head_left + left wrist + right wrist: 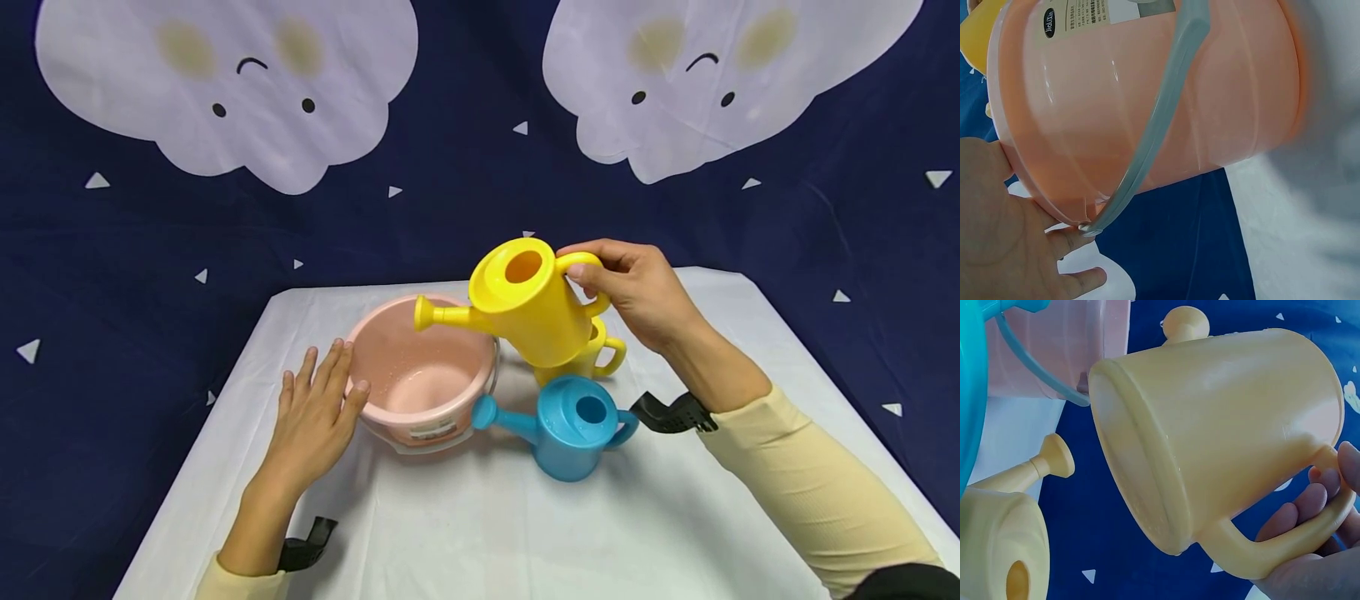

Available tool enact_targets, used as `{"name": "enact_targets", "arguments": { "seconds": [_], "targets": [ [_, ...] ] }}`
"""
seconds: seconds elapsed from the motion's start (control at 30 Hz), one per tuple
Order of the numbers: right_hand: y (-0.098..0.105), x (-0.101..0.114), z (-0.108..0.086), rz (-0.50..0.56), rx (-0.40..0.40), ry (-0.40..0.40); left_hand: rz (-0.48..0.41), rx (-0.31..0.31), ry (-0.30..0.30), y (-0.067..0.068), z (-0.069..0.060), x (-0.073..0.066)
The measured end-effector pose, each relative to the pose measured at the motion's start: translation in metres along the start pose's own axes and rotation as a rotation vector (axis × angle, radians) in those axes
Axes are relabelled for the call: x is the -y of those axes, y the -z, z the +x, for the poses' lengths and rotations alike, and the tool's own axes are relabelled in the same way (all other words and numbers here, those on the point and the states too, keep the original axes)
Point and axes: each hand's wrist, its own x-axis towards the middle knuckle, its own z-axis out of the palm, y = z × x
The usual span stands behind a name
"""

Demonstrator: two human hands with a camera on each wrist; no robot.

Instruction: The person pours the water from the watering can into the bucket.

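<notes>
The pink bucket [423,354] touches your left hand [318,412], fingers straight. Your right hand [637,287] grips a yellow watering can [543,321]; only the right wrist view shows its base. One bucket, three cans: a second yellow can [583,361] and a blue can [573,442] stand lower left of that grip.

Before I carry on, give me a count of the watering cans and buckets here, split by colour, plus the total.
Yellow watering cans: 2
Blue watering can: 1
Pink bucket: 1
Total: 4
</notes>
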Motion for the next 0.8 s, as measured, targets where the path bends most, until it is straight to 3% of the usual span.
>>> {"name": "enact_targets", "arguments": {
  "seconds": [0.5, 0.8],
  "targets": [
    [-0.002, 0.011, 0.002, -0.009, 0.014, -0.002, 0.002, 0.013, 0.005, -0.001, 0.001, -0.001],
    [-0.003, 0.014, 0.003, -0.076, 0.005, -0.030, -0.001, -0.010, -0.008, -0.003, 0.000, 0.001]
  ]
}}
